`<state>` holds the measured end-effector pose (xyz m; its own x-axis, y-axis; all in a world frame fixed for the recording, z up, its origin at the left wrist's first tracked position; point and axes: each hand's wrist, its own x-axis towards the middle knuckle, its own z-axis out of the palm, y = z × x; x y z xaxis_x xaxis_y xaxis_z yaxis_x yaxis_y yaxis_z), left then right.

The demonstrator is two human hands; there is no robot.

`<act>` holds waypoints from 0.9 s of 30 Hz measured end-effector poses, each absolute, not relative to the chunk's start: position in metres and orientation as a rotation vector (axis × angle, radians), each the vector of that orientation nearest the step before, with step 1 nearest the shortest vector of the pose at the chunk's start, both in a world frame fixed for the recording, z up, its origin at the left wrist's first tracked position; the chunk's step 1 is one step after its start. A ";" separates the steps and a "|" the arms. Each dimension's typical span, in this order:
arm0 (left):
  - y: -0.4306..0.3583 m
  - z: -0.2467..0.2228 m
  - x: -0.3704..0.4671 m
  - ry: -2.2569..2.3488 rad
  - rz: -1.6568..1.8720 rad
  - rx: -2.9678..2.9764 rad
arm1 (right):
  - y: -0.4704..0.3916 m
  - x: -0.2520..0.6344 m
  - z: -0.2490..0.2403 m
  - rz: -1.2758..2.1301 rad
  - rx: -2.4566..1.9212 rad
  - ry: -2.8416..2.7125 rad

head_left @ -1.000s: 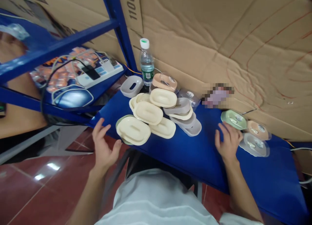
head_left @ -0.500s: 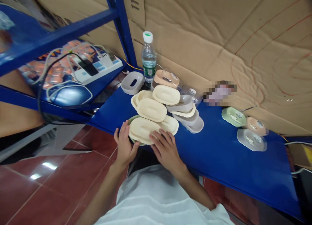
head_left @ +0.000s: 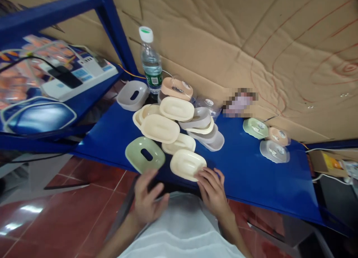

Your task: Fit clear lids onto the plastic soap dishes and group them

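Left hand [head_left: 151, 198] — fingers spread, blurred, green dish [head_left: 133, 157] just beyond its fingertips. Right hand [head_left: 212, 187] — fingers at rim of cream dish [head_left: 186, 164] on its left; can't tell if gripping, thumb unclear.

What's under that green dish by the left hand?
Through the slot in the green dish, dark blue shows, likely the tabletop. The rest underneath is covered, so I can't tell.

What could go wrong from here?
1. The cream dish at the right hand's fingertips is near the table's front edge; it could slip off.
2. The left hand might nudge the green dish, also near that edge.
3. The unevenly overlapped grey-and-cream stack may slide.
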<state>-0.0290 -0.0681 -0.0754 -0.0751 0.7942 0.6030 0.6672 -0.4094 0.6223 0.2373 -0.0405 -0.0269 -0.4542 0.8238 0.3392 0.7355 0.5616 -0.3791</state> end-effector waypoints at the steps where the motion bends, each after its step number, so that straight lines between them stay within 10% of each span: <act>1: -0.066 -0.067 -0.019 1.472 1.454 2.167 | -0.038 0.241 -0.026 0.218 -1.277 -2.293; 17: -0.015 -0.058 0.047 1.332 1.023 2.550 | 0.170 0.227 0.049 -0.095 -1.143 -2.638; 27: -0.021 -0.061 0.030 1.284 1.136 2.416 | 0.066 0.267 0.067 -0.158 -1.106 -2.403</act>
<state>0.0297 -0.0206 -0.0609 0.3358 0.7693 0.5435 0.6328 -0.6117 0.4748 0.2668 0.0659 0.0672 -0.5543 0.6837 0.4746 0.7399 0.6659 -0.0952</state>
